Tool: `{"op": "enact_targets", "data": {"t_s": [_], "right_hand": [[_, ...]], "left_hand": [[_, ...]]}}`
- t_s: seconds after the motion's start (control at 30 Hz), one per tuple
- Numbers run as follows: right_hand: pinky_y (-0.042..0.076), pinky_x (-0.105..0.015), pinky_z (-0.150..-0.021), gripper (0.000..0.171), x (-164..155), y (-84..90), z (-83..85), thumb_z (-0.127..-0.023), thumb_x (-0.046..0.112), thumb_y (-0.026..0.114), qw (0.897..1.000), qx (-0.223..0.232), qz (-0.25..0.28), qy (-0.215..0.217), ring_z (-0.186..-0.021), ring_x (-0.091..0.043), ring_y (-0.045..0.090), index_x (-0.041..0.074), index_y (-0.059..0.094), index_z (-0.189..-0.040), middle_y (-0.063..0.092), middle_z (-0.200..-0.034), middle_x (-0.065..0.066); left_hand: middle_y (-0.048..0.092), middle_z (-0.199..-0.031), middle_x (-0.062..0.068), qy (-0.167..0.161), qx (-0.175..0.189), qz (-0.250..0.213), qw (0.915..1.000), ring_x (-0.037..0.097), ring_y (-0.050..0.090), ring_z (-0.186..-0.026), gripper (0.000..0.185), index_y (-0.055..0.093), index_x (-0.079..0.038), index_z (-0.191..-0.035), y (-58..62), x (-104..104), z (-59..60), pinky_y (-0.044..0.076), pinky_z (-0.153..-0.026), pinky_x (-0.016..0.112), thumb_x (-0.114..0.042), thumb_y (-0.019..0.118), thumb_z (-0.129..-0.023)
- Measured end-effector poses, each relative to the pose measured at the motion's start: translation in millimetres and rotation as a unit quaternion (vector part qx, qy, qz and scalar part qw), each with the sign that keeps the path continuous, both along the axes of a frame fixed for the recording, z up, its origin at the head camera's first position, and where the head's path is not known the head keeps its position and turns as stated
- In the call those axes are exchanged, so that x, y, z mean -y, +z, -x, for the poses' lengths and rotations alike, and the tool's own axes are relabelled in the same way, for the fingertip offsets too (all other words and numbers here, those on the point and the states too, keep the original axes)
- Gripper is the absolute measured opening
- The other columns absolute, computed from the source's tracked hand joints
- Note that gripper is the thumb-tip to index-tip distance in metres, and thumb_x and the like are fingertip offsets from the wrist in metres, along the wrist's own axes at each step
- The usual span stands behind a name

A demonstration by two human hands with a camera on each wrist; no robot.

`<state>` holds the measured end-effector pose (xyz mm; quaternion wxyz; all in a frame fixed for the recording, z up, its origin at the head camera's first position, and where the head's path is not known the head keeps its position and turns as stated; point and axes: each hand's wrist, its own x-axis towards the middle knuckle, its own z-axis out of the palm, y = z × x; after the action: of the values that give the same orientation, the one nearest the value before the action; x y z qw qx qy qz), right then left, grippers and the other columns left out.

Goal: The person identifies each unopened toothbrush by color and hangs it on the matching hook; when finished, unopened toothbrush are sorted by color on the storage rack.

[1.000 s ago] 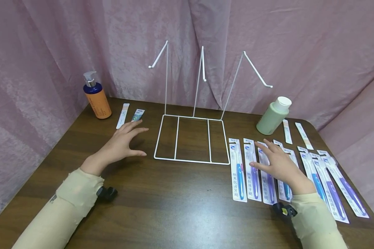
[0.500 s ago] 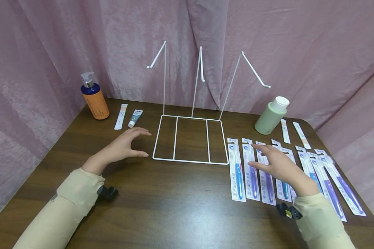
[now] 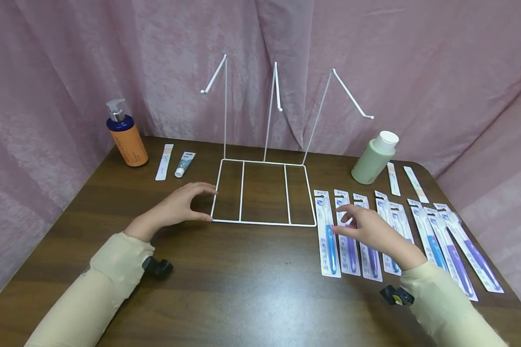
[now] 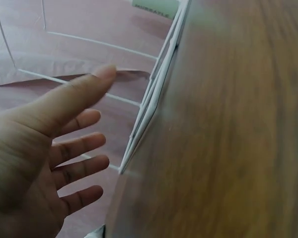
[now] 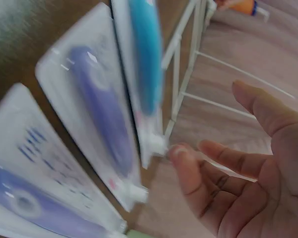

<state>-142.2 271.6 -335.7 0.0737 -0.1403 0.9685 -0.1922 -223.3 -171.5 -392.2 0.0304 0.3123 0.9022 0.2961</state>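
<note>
A white wire rack (image 3: 265, 222) stands mid-table, its flat base toward me and three hooked arms rising behind. My left hand (image 3: 204, 205) is spread beside the base's front left corner, thumb and forefinger close to the wire, holding nothing. The left wrist view shows that hand (image 4: 64, 148) with straight fingers next to the rack wires (image 4: 154, 94). Several packaged toothbrushes (image 3: 327, 236) lie in a row right of the rack. My right hand (image 3: 345, 219) hovers over the leftmost packs, fingers relaxed and empty. In the right wrist view the right hand (image 5: 228, 168) is near a blue pack (image 5: 144, 64) and a purple pack (image 5: 99, 109).
An orange pump bottle (image 3: 128, 137) stands at the back left, with a white strip (image 3: 164, 161) and a small tube (image 3: 184, 164) beside it. A green bottle (image 3: 373, 159) and two narrow strips (image 3: 392, 178) sit at the back right. Pink curtain surrounds the brown table (image 3: 243, 279).
My left hand has moved right, up to the rack's front left corner. My right hand has slid left over the leftmost toothbrush packs.
</note>
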Motion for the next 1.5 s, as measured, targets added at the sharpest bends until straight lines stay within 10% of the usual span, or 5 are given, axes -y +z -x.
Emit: {"op": "enact_targets", "data": {"t_s": [0.9, 1.5], "right_hand": [[0.037, -0.025, -0.057, 0.068, 23, -36.1, 12.1, -0.074, 0.041, 0.08, 0.996, 0.007, -0.063, -0.062, -0.066, -0.016, 0.049, -0.009, 0.057, -0.115, 0.058, -0.076, -0.006], [0.053, -0.042, -0.072, 0.08, 33, -34.6, 7.9, -0.074, 0.038, 0.081, 0.988, 0.049, -0.088, -0.119, -0.08, -0.026, 0.059, -0.013, 0.049, -0.127, 0.068, -0.096, -0.02]], "left_hand": [[0.048, -0.144, 0.016, 0.002, 0.007, 0.006, 1.0, 0.038, 0.039, -0.135, 0.067, 0.058, -0.008, -0.128, -8.4, -2, 2.3, 0.026, -0.112, 0.06, -0.034, 0.084, -0.072], [0.047, -0.145, 0.015, 0.002, 0.006, 0.014, 0.9999, 0.037, 0.038, -0.136, 0.068, 0.057, -0.008, -0.129, -10.4, -2, 0.7, 0.024, -0.113, 0.06, -0.036, 0.083, -0.072]]}}
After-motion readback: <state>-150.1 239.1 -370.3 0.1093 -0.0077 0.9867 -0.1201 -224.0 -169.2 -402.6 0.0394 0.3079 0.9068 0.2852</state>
